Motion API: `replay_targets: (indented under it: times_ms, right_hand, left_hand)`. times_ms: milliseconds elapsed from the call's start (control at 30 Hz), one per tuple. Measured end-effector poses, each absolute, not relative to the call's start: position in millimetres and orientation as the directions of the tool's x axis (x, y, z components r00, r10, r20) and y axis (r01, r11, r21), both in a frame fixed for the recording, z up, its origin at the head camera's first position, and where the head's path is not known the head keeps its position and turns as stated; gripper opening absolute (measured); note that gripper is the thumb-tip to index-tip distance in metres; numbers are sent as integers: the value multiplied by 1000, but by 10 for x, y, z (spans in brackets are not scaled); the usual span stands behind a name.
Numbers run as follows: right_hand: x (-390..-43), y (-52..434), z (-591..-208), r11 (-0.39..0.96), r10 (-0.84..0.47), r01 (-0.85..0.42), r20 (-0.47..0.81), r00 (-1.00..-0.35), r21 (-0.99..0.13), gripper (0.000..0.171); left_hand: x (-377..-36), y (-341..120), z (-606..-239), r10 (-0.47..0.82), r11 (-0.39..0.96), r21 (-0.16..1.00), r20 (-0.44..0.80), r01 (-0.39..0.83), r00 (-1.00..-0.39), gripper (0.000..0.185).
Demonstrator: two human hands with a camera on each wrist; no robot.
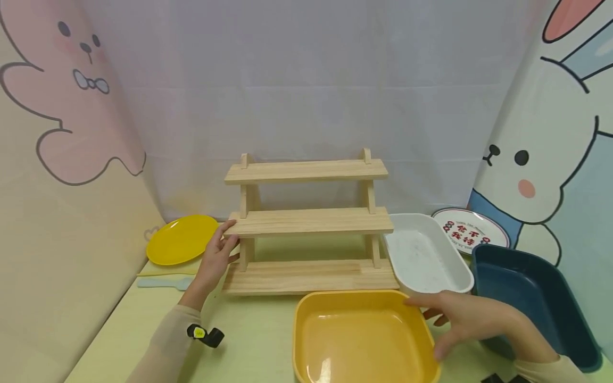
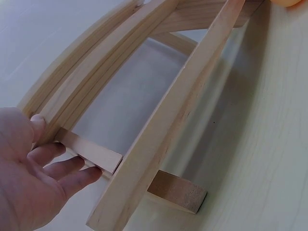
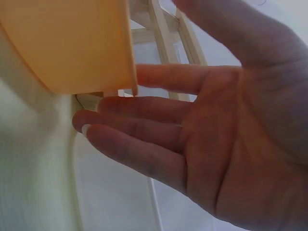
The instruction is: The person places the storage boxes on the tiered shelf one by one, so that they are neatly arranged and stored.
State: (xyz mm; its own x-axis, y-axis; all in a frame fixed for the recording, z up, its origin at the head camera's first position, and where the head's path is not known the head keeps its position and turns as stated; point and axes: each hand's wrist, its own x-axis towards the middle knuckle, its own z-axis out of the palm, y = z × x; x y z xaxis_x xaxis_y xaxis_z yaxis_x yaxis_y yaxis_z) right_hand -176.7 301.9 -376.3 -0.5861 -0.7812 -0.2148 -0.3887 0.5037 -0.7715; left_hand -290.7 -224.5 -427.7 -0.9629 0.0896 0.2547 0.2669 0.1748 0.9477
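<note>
The stepped rack (image 1: 308, 223) is bare pale wood, unvarnished, grain showing, matt, smooth sawn edges. Right in front of the rack, the orange-yellow tray (image 1: 364, 340) looks like glossy plastic with light glinting off its floor. The white dish (image 1: 426, 255) beside the rack is duller plastic. The bench (image 1: 258, 335) has a smooth, matt, pale yellow-green top.

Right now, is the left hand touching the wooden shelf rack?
Touching. The left wrist view shows the left hand with fingertips against a crosspiece of the wooden shelf rack.
</note>
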Motion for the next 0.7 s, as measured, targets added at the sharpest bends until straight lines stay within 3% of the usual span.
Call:
replay_targets:
  times_ms: [300, 700]
  right_hand:
    - [-1819, 3027, -3851, 454, -835, -430, -205, -510, -780, 90]
    - [-1871, 2983, -3937, 406, -862, -521, -124, -492, -751, 51]
  left_hand:
    - [-2893, -2238, -4264, 97, 165, 952, 244, 257, -965, 53]
    - [-2891, -2237, -4266, 99, 156, 953, 248, 261, -964, 53]
